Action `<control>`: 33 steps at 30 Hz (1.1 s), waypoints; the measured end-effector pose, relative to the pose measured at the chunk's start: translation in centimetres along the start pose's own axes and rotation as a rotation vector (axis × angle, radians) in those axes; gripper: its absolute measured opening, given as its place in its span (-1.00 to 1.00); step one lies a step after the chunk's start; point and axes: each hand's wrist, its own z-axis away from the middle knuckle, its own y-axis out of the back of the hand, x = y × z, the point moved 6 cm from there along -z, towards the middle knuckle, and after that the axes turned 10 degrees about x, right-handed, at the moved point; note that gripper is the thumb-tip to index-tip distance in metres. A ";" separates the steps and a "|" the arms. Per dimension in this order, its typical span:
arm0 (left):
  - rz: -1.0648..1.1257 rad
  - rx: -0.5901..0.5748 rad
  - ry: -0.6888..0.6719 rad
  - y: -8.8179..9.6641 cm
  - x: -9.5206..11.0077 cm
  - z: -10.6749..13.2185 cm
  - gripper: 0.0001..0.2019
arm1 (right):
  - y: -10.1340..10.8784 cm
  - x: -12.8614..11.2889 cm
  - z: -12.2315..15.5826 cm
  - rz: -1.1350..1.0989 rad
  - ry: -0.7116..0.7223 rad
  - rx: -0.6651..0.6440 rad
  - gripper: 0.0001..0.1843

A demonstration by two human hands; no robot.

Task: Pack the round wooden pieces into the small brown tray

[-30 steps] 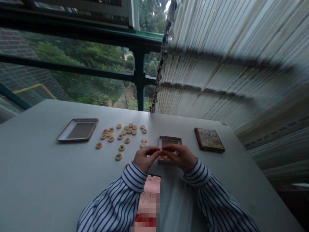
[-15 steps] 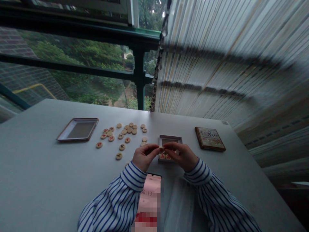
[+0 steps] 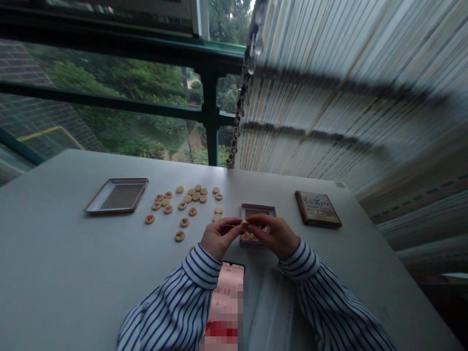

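Observation:
My left hand (image 3: 216, 237) and my right hand (image 3: 275, 234) meet over a small open box (image 3: 258, 211) near the middle of the grey table (image 3: 66, 273). Both pinch one round wooden game piece (image 3: 243, 224) between their fingertips. More pieces lie inside the box under my fingers. Several round wooden pieces (image 3: 186, 204) with red or black marks are scattered on the table to the left of the box.
An empty shallow tray (image 3: 117, 195) lies at the far left. A box lid with a printed picture (image 3: 318, 208) lies to the right. A phone (image 3: 227, 307) sits between my forearms. A window and a slatted blind stand behind the table.
My two hands have stayed together over the box, shifting only slightly; the piece now shows between their fingertips.

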 end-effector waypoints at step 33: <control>-0.074 0.025 0.007 0.4 0.0 -0.2 -0.75 | 0.2 -1.8 0.1 0.230 0.210 0.001 -0.80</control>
